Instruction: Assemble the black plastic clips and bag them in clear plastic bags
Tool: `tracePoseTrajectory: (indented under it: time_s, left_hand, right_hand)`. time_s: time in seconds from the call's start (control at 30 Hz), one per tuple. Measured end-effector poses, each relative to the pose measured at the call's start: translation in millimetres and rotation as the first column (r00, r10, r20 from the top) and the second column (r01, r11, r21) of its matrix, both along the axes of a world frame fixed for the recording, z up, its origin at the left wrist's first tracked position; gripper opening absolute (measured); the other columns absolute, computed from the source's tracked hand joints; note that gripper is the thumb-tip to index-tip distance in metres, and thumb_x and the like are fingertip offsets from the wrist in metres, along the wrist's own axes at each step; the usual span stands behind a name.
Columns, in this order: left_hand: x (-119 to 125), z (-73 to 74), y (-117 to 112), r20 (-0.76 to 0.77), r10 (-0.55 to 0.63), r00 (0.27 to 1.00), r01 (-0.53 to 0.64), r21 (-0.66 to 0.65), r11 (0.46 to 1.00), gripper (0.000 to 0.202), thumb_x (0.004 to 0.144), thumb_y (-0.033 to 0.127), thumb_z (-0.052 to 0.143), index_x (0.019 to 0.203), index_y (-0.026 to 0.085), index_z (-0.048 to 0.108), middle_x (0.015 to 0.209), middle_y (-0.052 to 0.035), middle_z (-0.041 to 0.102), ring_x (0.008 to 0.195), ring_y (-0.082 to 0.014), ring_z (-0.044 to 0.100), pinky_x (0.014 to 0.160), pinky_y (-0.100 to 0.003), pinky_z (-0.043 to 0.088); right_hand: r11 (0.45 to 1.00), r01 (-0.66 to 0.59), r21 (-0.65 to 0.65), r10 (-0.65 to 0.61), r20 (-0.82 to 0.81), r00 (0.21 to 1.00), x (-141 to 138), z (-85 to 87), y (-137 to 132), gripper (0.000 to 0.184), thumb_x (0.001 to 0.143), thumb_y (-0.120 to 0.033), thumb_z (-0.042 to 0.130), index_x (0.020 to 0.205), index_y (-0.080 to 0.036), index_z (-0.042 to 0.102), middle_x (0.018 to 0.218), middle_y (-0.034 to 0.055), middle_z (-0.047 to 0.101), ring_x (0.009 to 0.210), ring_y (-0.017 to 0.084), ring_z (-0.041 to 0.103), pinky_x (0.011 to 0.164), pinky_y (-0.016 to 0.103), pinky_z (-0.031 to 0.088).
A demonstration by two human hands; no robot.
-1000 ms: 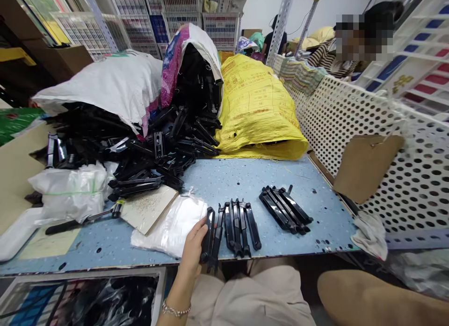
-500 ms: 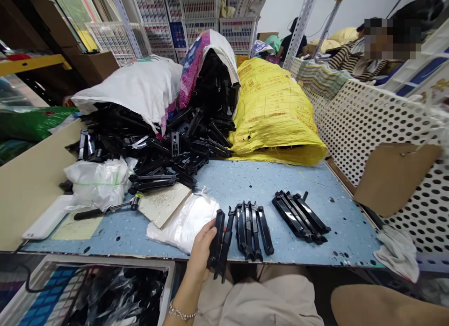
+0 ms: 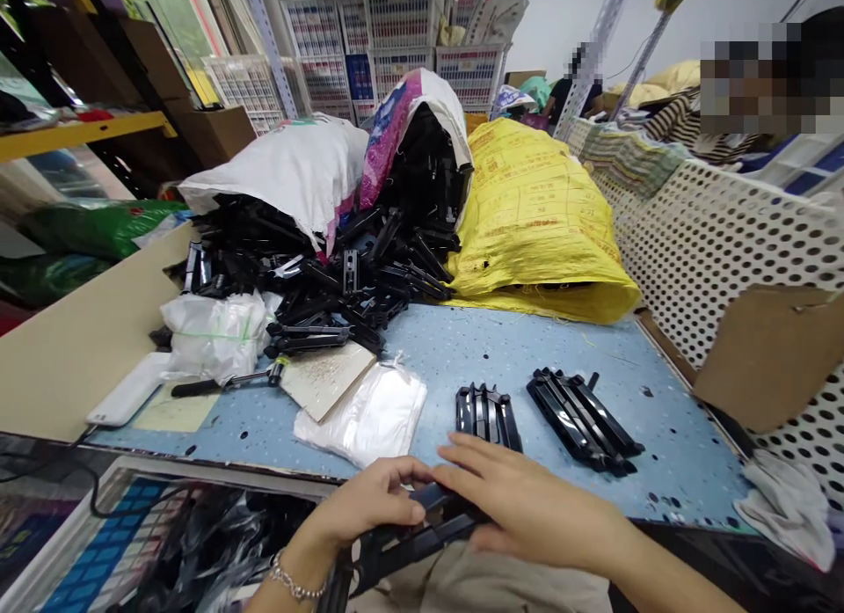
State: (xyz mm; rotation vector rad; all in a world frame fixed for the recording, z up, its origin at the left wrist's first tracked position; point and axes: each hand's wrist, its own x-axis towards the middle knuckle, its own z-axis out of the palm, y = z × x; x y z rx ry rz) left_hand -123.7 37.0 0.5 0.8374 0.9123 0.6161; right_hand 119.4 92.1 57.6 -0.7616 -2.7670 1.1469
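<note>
Just past the table's front edge, I hold long black plastic parts (image 3: 432, 540) between both hands. My left hand (image 3: 369, 506) is closed on their left end, thumb on top. From the right, my right hand (image 3: 520, 499) grips the other end, with its fingers over the top and thumb below. How many parts lie between the hands is partly hidden. Behind my right hand stands a short row of the same black parts (image 3: 488, 415), its lower end covered. Farther right lies a slanted group of black parts (image 3: 584, 419).
A heap of black parts (image 3: 316, 305) spills from white sacks (image 3: 283, 164). A yellow sack (image 3: 541, 217) lies right of it. On the left are a hammer-like tool (image 3: 228, 383), plastic bags (image 3: 214, 336) and a phone-like white slab (image 3: 128, 389). An open crate (image 3: 119, 499) sits below the table edge.
My right hand has come in from out of view and taken hold of the parts. My left hand has brought them lower and tilted them toward level. The view has shifted slightly.
</note>
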Motion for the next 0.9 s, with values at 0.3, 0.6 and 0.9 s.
tracePoseTrajectory:
  time_s: [0.3,0.6,0.9]
  left_hand:
    - [-4.6,-37.1,28.6,-0.551,0.618,0.561,-0.216,0.623,0.752,0.018,0.079,0.031,0.059,0.083,0.017,0.07,0.092,-0.0098,0.066,0.093,-0.0256,0.057,0.085,-0.038,0.043]
    - [-37.8,-53.0,56.5,-0.571,0.663,0.483,-0.193,0.67,0.717,0.023,0.075,0.031,0.06,0.056,0.018,0.057,0.06,0.0001,0.055,0.064,-0.0164,0.055,0.063,-0.027,0.042]
    - [-42.1,-51.2,50.8,-0.551,0.686,0.475,-0.2,0.692,0.694,0.009,0.076,0.023,0.057,0.07,0.017,0.058,0.067,-0.0007,0.06,0.064,-0.0156,0.057,0.063,-0.027,0.046]
  right_hand:
    - [0.768,0.394,-0.506,-0.493,-0.075,0.867,4.7,-53.5,21.6,0.052,0.075,-0.033,0.07,0.122,-0.023,0.052,0.102,0.005,0.067,0.088,0.022,0.063,0.077,0.033,0.049]
    - [0.206,0.168,-0.964,-0.857,-0.095,0.506,-37.6,-74.2,9.3,0.047,0.071,-0.037,0.078,0.11,-0.021,0.056,0.102,0.0083,0.07,0.081,0.018,0.068,0.069,0.03,0.056]
    - [-0.066,-0.216,-0.974,-0.954,-0.002,0.3,-127.2,-86.1,38.0,0.032,0.075,-0.041,0.075,0.089,-0.015,0.064,0.088,0.0071,0.072,0.079,0.016,0.067,0.082,0.033,0.055]
